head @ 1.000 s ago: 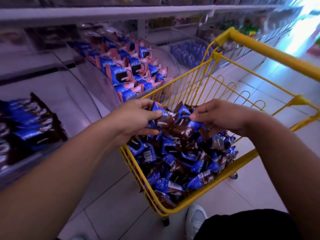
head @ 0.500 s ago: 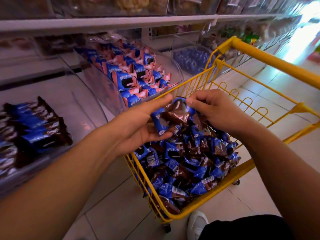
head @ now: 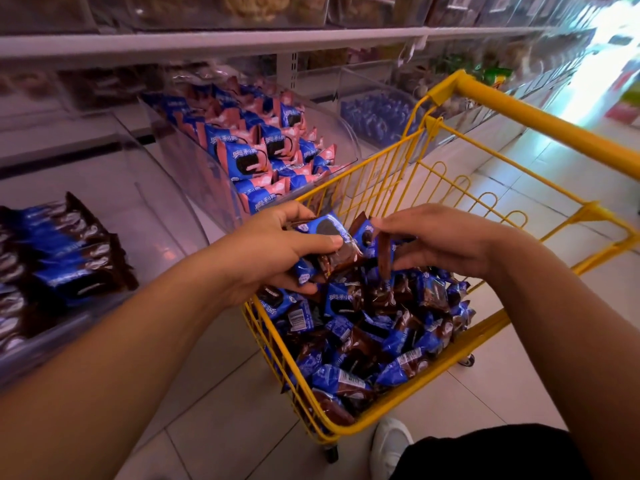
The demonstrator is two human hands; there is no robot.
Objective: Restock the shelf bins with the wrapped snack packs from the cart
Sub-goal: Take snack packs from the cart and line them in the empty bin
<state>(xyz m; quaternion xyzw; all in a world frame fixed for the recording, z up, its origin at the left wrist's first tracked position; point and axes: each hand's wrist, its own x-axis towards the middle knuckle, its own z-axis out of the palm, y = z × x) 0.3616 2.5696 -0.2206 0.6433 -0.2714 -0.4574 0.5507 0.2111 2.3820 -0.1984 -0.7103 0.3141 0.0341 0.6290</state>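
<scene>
Snack packs (head: pixel 323 249) clutched in left hand (head: pixel 263 252), right hand (head: pixel 446 242) pinching one pack (head: pixel 383 252) just beside, both over cart (head: pixel 491 323) pile.

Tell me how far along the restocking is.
Early to midway, judging by the piles. Done: the near bin holds some brown-and-blue packs, with bare floor behind them. In hand: the left hand grips a small stack of packs above the cart, and the right hand pinches one more pack. Left: the cart is heaped with packs.
</scene>
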